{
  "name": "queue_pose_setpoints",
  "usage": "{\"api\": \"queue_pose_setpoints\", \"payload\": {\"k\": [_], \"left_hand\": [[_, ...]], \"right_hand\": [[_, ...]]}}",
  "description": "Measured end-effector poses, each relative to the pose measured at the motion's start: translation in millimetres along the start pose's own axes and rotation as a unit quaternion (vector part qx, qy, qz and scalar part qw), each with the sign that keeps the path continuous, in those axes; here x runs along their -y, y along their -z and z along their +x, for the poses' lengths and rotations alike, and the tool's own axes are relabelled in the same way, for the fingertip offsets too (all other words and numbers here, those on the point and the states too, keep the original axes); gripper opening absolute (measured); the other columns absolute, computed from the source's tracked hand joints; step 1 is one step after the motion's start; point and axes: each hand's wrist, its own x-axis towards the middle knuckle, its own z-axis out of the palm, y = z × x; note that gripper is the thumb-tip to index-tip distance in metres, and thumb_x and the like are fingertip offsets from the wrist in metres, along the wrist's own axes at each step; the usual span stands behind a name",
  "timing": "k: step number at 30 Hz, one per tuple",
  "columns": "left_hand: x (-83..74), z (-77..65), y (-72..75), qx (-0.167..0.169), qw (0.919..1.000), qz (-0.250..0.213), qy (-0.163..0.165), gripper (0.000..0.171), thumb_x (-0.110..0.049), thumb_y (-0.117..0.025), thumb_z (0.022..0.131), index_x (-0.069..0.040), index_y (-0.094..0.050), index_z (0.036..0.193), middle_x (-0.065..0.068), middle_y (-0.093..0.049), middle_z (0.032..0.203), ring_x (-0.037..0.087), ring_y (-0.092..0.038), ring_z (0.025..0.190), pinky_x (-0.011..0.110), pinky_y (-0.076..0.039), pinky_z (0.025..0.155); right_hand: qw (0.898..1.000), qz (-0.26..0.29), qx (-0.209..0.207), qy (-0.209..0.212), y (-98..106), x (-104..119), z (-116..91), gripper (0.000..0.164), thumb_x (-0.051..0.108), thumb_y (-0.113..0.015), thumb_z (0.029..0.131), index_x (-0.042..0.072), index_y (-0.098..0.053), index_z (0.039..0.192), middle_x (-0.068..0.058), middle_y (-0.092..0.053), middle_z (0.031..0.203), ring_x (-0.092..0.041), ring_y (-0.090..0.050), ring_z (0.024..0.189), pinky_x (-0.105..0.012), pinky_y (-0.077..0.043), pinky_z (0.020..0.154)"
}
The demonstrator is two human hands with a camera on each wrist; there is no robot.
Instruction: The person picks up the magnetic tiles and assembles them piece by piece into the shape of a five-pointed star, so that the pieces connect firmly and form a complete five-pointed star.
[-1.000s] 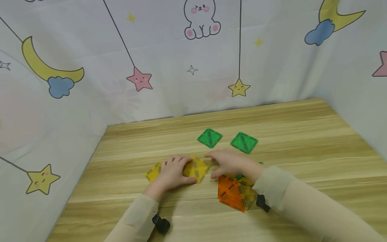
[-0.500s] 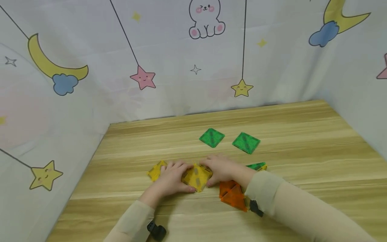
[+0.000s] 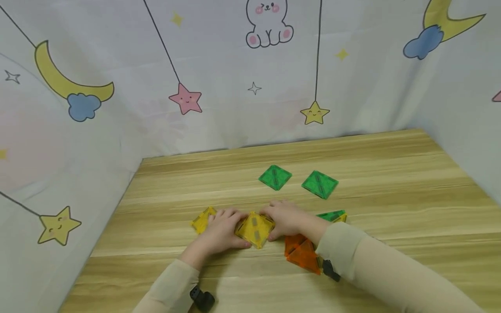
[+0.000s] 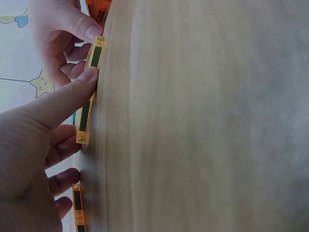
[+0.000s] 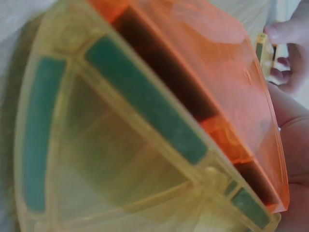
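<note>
A yellow pair of triangular magnetic tiles [image 3: 255, 230], joined as a diamond, lies between my two hands. My left hand [image 3: 221, 230] grips its left side; in the left wrist view the thumb [image 4: 72, 99] presses on the tiles' edge. On the opposite side my right hand [image 3: 287, 219] pinches the diamond with thumb and fingers. A second yellow tile piece [image 3: 200, 221] sits just left of my left hand, partly covered by it. Beneath my right wrist stands a built shape of orange tiles [image 3: 303, 256] with yellow ones [image 5: 106, 159], partly hidden by the forearm.
Farther back on the wooden table [image 3: 188, 174] lie two green diamonds, a left one [image 3: 275, 177] and a right one [image 3: 320, 184]. A green tile [image 3: 330, 215] shows behind my right wrist. A printed curtain [image 3: 219, 126] borders the table's back and sides.
My right hand has come left and down from above the orange shape and taken hold of the yellow diamond. The diamond has shifted slightly toward me; the last half second shows hardly any motion.
</note>
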Motion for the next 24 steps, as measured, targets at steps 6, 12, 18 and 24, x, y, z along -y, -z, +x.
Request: {"api": "queue_pose_setpoints", "payload": {"k": [6, 12, 18, 24], "left_hand": [[-1.5, 1.8, -0.2, -0.007, 0.9998, -0.017, 0.001, 0.073, -0.048, -0.081, 0.066, -0.017, -0.056, 0.127, 0.001, -0.051, 0.124, 0.027, -0.042, 0.111, 0.043, -0.029, 0.079], [-3.8, 4.1, 1.3, -0.019, 0.9985, -0.049, 0.015, 0.074, -0.039, -0.082, 0.068, -0.012, -0.052, 0.131, 0.002, -0.054, 0.123, 0.026, -0.045, 0.110, 0.043, -0.028, 0.080], [-5.1, 10.3, 2.5, -0.046, 0.9895, -0.133, 0.034, 0.050, -0.022, -0.075, 0.080, -0.009, -0.053, 0.123, -0.002, -0.060, 0.099, 0.018, -0.052, 0.094, 0.039, -0.035, 0.084], [-5.3, 16.5, 6.2, -0.064, 0.9581, -0.276, 0.040, 0.029, -0.004, -0.063, 0.088, -0.008, -0.054, 0.116, 0.002, -0.058, 0.090, 0.015, -0.055, 0.083, 0.033, -0.046, 0.074]], "right_hand": [[0.999, 0.031, -0.011, 0.010, -2, -5, 1, 0.069, 0.036, -0.080, 0.073, 0.017, -0.051, 0.133, -0.004, -0.053, 0.121, -0.028, -0.049, 0.109, -0.044, -0.039, 0.092], [0.997, 0.077, -0.025, 0.019, 0, -6, 2, 0.075, 0.033, -0.080, 0.074, 0.015, -0.045, 0.137, -0.004, -0.054, 0.129, -0.026, -0.050, 0.115, -0.043, -0.039, 0.095], [0.990, 0.137, -0.012, 0.027, 6, -5, -2, 0.070, 0.022, -0.076, 0.080, 0.015, -0.041, 0.140, -0.004, -0.061, 0.110, -0.018, -0.057, 0.091, -0.037, -0.046, 0.079], [0.964, 0.265, 0.004, 0.028, 15, -13, -9, 0.054, 0.009, -0.060, 0.092, 0.022, -0.039, 0.141, -0.004, -0.055, 0.089, -0.017, -0.048, 0.066, -0.030, -0.041, 0.058]]}}
